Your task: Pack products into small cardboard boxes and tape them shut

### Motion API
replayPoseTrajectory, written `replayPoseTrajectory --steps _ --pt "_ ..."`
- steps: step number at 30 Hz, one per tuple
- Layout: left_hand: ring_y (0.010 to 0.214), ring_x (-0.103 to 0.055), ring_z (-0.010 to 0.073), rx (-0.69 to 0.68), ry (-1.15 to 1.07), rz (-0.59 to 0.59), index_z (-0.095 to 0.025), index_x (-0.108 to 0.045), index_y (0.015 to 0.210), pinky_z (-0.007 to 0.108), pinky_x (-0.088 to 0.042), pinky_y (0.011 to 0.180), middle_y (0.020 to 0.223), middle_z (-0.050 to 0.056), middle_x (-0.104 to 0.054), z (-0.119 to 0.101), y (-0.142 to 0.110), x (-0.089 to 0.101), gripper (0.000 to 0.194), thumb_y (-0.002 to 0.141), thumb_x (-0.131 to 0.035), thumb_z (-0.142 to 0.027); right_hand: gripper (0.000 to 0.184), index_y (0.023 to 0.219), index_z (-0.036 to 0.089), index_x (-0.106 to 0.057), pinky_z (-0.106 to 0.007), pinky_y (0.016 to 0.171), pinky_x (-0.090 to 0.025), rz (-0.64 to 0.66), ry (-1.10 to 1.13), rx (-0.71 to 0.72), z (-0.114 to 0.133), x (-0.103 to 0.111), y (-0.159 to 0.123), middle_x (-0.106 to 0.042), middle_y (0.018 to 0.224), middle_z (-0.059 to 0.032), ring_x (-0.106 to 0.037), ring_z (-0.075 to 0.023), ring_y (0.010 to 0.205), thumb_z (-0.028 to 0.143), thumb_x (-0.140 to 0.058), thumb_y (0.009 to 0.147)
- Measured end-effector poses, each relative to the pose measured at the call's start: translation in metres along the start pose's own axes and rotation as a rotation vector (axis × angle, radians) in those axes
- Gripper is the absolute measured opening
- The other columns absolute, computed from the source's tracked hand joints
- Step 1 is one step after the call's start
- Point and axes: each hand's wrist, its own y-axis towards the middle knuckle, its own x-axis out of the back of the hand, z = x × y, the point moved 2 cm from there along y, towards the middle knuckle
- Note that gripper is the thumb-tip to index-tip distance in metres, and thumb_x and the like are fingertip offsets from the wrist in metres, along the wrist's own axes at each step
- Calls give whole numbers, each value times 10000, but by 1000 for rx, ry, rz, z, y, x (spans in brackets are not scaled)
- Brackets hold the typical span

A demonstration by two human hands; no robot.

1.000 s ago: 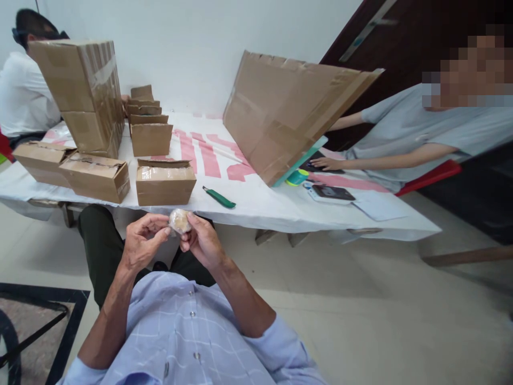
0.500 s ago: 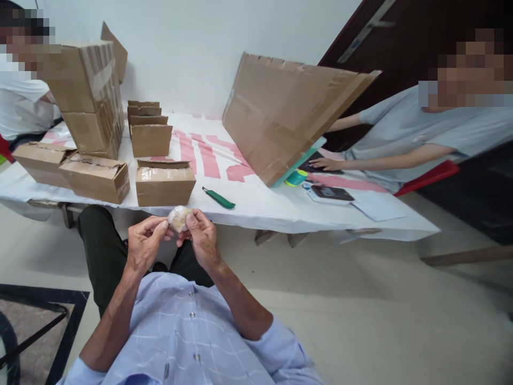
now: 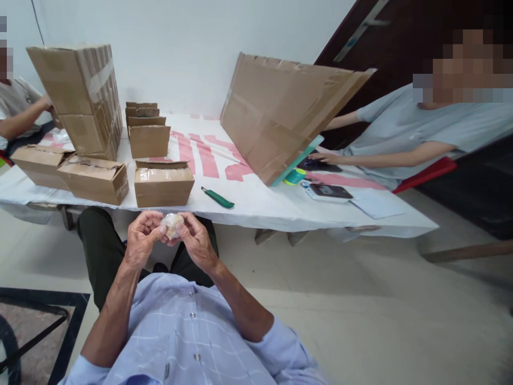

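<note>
Between my hands, just off the table's front edge and above my lap, is a small pale rounded lump (image 3: 172, 224), whitish and yellowish, that looks wrapped in shiny clear plastic. My left hand (image 3: 141, 238) pinches its left side with thumb and fingers. On the other side, my right hand (image 3: 196, 240) grips it, thumb on top. What is inside the wrapping I cannot make out. A green box cutter (image 3: 217, 197) lies on the table a little beyond my right hand. Straight ahead sits a small cardboard box (image 3: 163, 187) with clear tape on it.
Two more small boxes (image 3: 94, 179) stand left, before a tall cardboard stack (image 3: 86, 101). Narrow open boxes (image 3: 149, 140) are behind. A large cardboard panel (image 3: 288, 115) leans at centre right. Beyond it are a tape roll (image 3: 295, 176), a phone (image 3: 331, 191) and a seated person (image 3: 401, 133).
The wrapped lump has come slightly down and left. My left hand has closed in on it, and both hands now hold it. At far left, another person's arm has come into view.
</note>
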Motion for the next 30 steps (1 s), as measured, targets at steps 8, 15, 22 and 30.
replayPoseTrajectory --steps 8,15,22,30 --pt "561 -663 118 -2 180 75 -154 -769 984 225 -563 576 720 9 -743 -10 3 0 353 830 -867 -455 560 1080 223 -673 -287 610 -616 -20 -9 7 -15 7 3 -720 838 -11 -674 -152 659 755 -705 910" --pt "582 -680 144 -90 344 70 -170 -771 1051 247 -584 607 696 -10 -717 3 17 -2 332 881 -811 -453 553 1078 219 -710 -289 668 -613 -35 -92 35 -14 20 12 -727 928 -29 -667 -163 756 747 -686 917" --pt "1238 -760 352 -11 597 333 -208 -569 1566 437 -660 942 1551 193 -644 29 39 -31 754 915 -716 -559 468 1142 226 -692 -267 641 -561 -296 -214 147 -37 102 40 -717 899 -11 -634 -147 702 646 -671 935" --pt "1281 -736 358 43 584 285 -278 -538 1571 425 -684 910 1630 172 -548 64 49 -23 831 854 -791 -612 247 1055 213 -721 -284 891 -535 -794 -841 -71 -8 286 118 -788 1046 -58 -696 -196 965 366 -540 987"
